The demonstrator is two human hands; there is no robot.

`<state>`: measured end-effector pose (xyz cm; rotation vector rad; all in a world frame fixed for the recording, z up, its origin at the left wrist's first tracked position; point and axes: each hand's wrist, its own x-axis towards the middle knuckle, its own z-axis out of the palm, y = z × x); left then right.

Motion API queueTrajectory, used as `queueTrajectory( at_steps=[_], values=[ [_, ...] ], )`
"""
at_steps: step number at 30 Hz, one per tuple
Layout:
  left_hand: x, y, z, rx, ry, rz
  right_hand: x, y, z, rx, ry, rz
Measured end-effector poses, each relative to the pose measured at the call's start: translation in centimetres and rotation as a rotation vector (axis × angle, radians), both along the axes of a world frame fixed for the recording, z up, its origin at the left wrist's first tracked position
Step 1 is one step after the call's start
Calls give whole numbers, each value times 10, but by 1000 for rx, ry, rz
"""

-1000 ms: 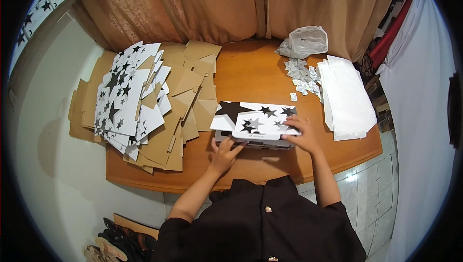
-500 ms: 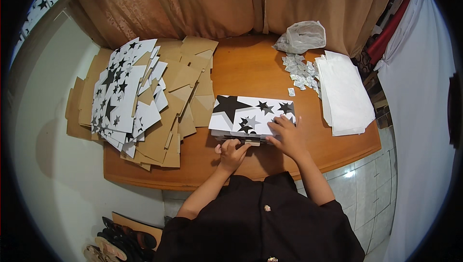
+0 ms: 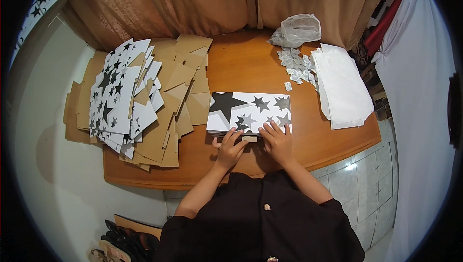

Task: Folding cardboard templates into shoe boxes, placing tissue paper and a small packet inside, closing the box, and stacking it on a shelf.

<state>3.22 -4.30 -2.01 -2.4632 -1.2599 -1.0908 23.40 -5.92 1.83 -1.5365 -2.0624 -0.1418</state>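
A flat white cardboard box printed with black and grey stars lies on the wooden table in front of me. My left hand rests at the box's near edge, fingers curled against its front flap. My right hand presses down on the box's near right corner with fingers spread on the lid. A small brown tab sticks out of the front edge between the two hands.
A big heap of flat cardboard blanks, brown and star-printed, covers the table's left side. A stack of white sheets lies at the right, small silvery packets and a crumpled plastic bag behind. Curtains hang at the back.
The box has come to rest flat with its lid down. Both hands have drawn closer together at its near edge, the right one sliding left along the lid.
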Motion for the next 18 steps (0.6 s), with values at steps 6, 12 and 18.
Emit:
queueTrajectory(
  at_steps=[6, 12, 18],
  values=[
    [-16, 16, 21, -67, 9, 43, -1, 2, -18, 113, 59, 5],
    [-28, 31, 22, -105, 128, -35, 4, 8, -37, 231, 121, 64],
    [-18, 36, 16, -12, 21, -57, 10, 20, -38, 287, 179, 67]
  ],
)
